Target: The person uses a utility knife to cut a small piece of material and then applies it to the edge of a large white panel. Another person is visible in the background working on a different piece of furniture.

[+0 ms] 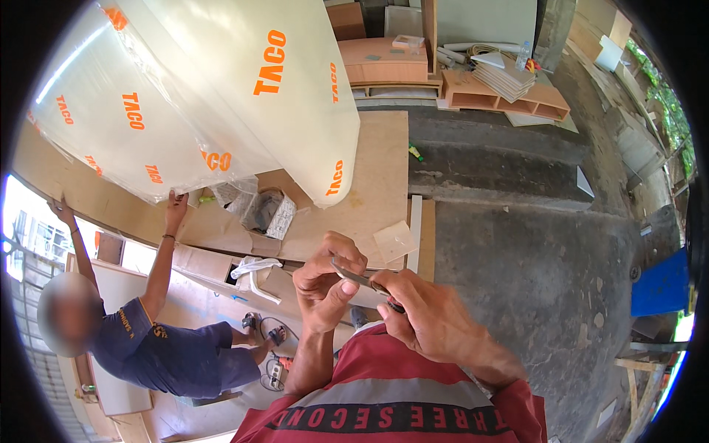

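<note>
Hands meet in front of my chest, above my red shirt (413, 402) with its grey band. My right hand (425, 314) is closed around the handle end of a small knife (363, 280), whose thin grey blade points up and to my left. My left hand (325, 284) is curled into a loose fist right at the blade, thumb and forefinger pinched close at its tip; whether they grip something small there I cannot tell. The two hands touch each other around the knife.

Just beyond the knife lies a plywood worktop (373, 192), pale brown and flat. On it, past my left hand, sits a small open cardboard box (269, 213) with crumpled plastic beside it. A small square offcut (394, 241) rests on the worktop's near edge, just beyond my right hand.

Above the worktop and far over to my left of the knife, a large white laminate sheet in clear plastic wrap (199, 96), marked with orange lettering, is bent into a curve. Another person in a dark blue shirt (159, 351) stands below it, well to my left of the knife, both arms raised, one hand (176, 203) pressing the sheet's lower edge.

To my right of the knife is bare grey concrete floor (539, 266).
</note>
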Action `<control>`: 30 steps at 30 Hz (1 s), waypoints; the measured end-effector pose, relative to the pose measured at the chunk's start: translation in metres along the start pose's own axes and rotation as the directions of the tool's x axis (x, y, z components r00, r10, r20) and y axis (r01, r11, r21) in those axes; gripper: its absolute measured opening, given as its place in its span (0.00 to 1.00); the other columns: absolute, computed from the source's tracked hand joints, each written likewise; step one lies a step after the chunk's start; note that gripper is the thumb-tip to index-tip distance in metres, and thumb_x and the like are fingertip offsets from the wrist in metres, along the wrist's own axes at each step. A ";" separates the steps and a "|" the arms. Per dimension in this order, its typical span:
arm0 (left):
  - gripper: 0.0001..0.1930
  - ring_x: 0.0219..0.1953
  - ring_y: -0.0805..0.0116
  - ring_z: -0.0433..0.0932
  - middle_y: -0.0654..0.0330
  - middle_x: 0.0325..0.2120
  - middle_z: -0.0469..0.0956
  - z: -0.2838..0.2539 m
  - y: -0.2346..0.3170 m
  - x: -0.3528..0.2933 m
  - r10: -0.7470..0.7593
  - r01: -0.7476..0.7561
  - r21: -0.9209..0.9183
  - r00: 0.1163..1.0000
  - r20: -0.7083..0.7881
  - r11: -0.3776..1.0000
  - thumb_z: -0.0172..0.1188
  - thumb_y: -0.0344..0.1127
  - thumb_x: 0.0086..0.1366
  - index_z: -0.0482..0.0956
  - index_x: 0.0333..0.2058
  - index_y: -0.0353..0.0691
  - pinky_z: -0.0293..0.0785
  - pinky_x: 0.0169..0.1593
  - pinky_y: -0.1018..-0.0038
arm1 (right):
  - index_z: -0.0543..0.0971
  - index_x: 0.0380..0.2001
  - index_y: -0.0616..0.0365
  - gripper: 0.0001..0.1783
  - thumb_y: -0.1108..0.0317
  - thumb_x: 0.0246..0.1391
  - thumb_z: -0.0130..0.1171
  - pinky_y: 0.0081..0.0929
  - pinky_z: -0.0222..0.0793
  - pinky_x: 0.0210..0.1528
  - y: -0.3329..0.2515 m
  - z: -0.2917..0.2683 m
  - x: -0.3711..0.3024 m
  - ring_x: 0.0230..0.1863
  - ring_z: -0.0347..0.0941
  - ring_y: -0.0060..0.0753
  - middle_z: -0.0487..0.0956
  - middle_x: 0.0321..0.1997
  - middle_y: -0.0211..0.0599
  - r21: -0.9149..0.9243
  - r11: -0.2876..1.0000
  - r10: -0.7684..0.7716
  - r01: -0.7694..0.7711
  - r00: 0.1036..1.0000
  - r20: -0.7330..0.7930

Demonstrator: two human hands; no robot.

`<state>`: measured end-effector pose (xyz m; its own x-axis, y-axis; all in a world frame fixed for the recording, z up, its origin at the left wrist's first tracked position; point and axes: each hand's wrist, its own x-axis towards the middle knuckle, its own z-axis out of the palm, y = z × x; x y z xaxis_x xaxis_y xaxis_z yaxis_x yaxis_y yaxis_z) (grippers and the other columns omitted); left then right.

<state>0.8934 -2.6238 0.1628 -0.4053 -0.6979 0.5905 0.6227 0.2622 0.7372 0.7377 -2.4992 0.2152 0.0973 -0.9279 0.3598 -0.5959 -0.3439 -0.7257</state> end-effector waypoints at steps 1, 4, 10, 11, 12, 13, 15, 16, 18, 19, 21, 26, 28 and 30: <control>0.10 0.38 0.63 0.73 0.53 0.34 0.77 -0.001 0.001 0.000 0.006 -0.006 0.014 1.000 0.013 1.000 0.70 0.30 0.61 0.83 0.39 0.33 0.73 0.41 0.67 | 0.67 0.60 0.61 0.24 0.69 0.63 0.58 0.43 0.78 0.34 0.000 -0.002 0.001 0.35 0.80 0.48 0.76 0.38 0.44 -0.042 0.999 -0.027 0.027 1.000 -0.005; 0.11 0.38 0.62 0.73 0.54 0.33 0.78 -0.001 0.001 -0.001 0.005 -0.005 0.037 1.000 0.013 0.999 0.72 0.33 0.60 0.84 0.38 0.34 0.72 0.41 0.68 | 0.69 0.58 0.62 0.26 0.70 0.58 0.61 0.39 0.78 0.33 0.000 -0.007 0.004 0.35 0.80 0.43 0.75 0.37 0.41 -0.167 0.980 -0.115 0.111 0.993 -0.014; 0.14 0.37 0.62 0.73 0.57 0.30 0.79 -0.010 -0.002 -0.004 0.057 -0.060 0.118 0.998 0.031 0.991 0.74 0.41 0.58 0.85 0.35 0.37 0.70 0.39 0.70 | 0.72 0.57 0.63 0.28 0.69 0.52 0.65 0.32 0.78 0.32 -0.008 -0.017 0.006 0.32 0.78 0.34 0.73 0.35 0.36 -0.317 0.932 -0.160 0.178 0.984 0.081; 0.14 0.37 0.62 0.73 0.57 0.30 0.79 -0.010 -0.001 -0.004 0.055 -0.057 0.119 0.998 0.025 0.991 0.74 0.42 0.58 0.85 0.35 0.37 0.70 0.38 0.69 | 0.72 0.57 0.62 0.29 0.68 0.51 0.65 0.31 0.77 0.32 -0.008 -0.018 0.005 0.31 0.78 0.32 0.73 0.35 0.35 -0.342 0.922 -0.160 0.182 0.983 0.094; 0.14 0.36 0.63 0.73 0.57 0.30 0.79 -0.009 -0.001 -0.004 0.053 -0.055 0.121 0.998 0.020 0.991 0.74 0.42 0.58 0.85 0.35 0.37 0.70 0.38 0.69 | 0.72 0.57 0.62 0.29 0.68 0.51 0.65 0.31 0.77 0.32 -0.008 -0.018 0.005 0.31 0.78 0.32 0.73 0.35 0.35 -0.342 0.919 -0.174 0.198 0.980 0.098; 0.14 0.36 0.63 0.73 0.57 0.29 0.79 -0.009 -0.001 -0.004 0.051 -0.052 0.122 0.999 0.015 0.991 0.74 0.43 0.59 0.85 0.35 0.37 0.70 0.38 0.69 | 0.72 0.57 0.62 0.29 0.68 0.51 0.65 0.30 0.77 0.31 -0.007 -0.019 0.005 0.31 0.78 0.32 0.73 0.35 0.35 -0.343 0.915 -0.189 0.213 0.977 0.102; 0.15 0.36 0.62 0.73 0.57 0.30 0.79 -0.011 -0.002 -0.005 0.065 -0.067 0.127 0.998 0.021 0.990 0.73 0.43 0.59 0.85 0.34 0.38 0.70 0.38 0.68 | 0.72 0.57 0.62 0.30 0.67 0.51 0.66 0.30 0.77 0.31 -0.007 -0.018 0.004 0.30 0.78 0.32 0.73 0.36 0.35 -0.342 0.913 -0.197 0.222 0.975 0.106; 0.15 0.36 0.62 0.72 0.57 0.30 0.79 -0.013 -0.003 -0.005 0.072 -0.074 0.129 0.997 0.024 0.989 0.73 0.44 0.59 0.84 0.34 0.38 0.70 0.37 0.68 | 0.72 0.58 0.61 0.30 0.67 0.51 0.66 0.30 0.77 0.31 -0.007 -0.017 0.004 0.30 0.78 0.32 0.73 0.36 0.35 -0.340 0.915 -0.193 0.218 0.975 0.105; 0.15 0.36 0.62 0.72 0.57 0.30 0.79 -0.014 -0.005 -0.005 0.089 -0.093 0.117 0.995 0.040 0.989 0.73 0.44 0.59 0.84 0.34 0.38 0.70 0.37 0.68 | 0.72 0.58 0.61 0.29 0.67 0.52 0.66 0.30 0.77 0.32 -0.006 -0.016 0.002 0.30 0.78 0.32 0.73 0.36 0.35 -0.337 0.918 -0.186 0.210 0.977 0.102; 0.15 0.36 0.62 0.72 0.57 0.30 0.79 -0.015 -0.005 -0.005 0.097 -0.102 0.111 0.994 0.048 0.989 0.73 0.44 0.59 0.84 0.34 0.38 0.70 0.37 0.68 | 0.72 0.58 0.61 0.29 0.67 0.52 0.65 0.30 0.77 0.32 -0.006 -0.015 0.002 0.31 0.78 0.32 0.73 0.36 0.35 -0.335 0.919 -0.182 0.206 0.978 0.100; 0.15 0.36 0.61 0.72 0.57 0.30 0.79 -0.014 -0.005 -0.004 0.108 -0.112 0.115 0.993 0.044 0.987 0.73 0.44 0.58 0.84 0.34 0.38 0.70 0.38 0.68 | 0.73 0.58 0.62 0.29 0.67 0.53 0.65 0.30 0.78 0.32 -0.006 -0.015 0.001 0.31 0.78 0.32 0.73 0.36 0.35 -0.334 0.921 -0.175 0.198 0.980 0.099; 0.19 0.39 0.64 0.65 0.58 0.31 0.74 -0.013 -0.004 -0.007 0.080 -0.089 0.125 0.994 0.079 0.988 0.75 0.50 0.60 0.81 0.35 0.41 0.64 0.31 0.68 | 0.73 0.57 0.62 0.27 0.67 0.54 0.64 0.30 0.78 0.33 -0.006 -0.011 -0.001 0.31 0.77 0.32 0.73 0.35 0.34 -0.325 0.926 -0.173 0.191 0.981 0.086; 0.18 0.39 0.64 0.65 0.58 0.31 0.74 -0.011 -0.001 -0.006 0.088 -0.098 0.126 0.993 0.083 0.987 0.74 0.49 0.60 0.80 0.35 0.41 0.64 0.31 0.68 | 0.73 0.56 0.62 0.27 0.67 0.54 0.64 0.30 0.78 0.33 -0.007 -0.011 -0.002 0.32 0.77 0.31 0.73 0.35 0.34 -0.315 0.929 -0.176 0.196 0.980 0.091; 0.18 0.39 0.64 0.64 0.58 0.31 0.74 -0.010 -0.001 -0.005 0.095 -0.105 0.114 0.991 0.089 0.988 0.74 0.48 0.60 0.80 0.34 0.41 0.64 0.31 0.68 | 0.73 0.56 0.62 0.26 0.68 0.54 0.64 0.30 0.78 0.33 -0.009 -0.012 -0.002 0.32 0.77 0.31 0.73 0.35 0.34 -0.315 0.929 -0.174 0.195 0.980 0.095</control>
<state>0.9015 -2.6273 0.1561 -0.4018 -0.6078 0.6850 0.5812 0.4087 0.7036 0.7327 -2.4929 0.2281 0.2749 -0.8635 0.4229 -0.7857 -0.4552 -0.4188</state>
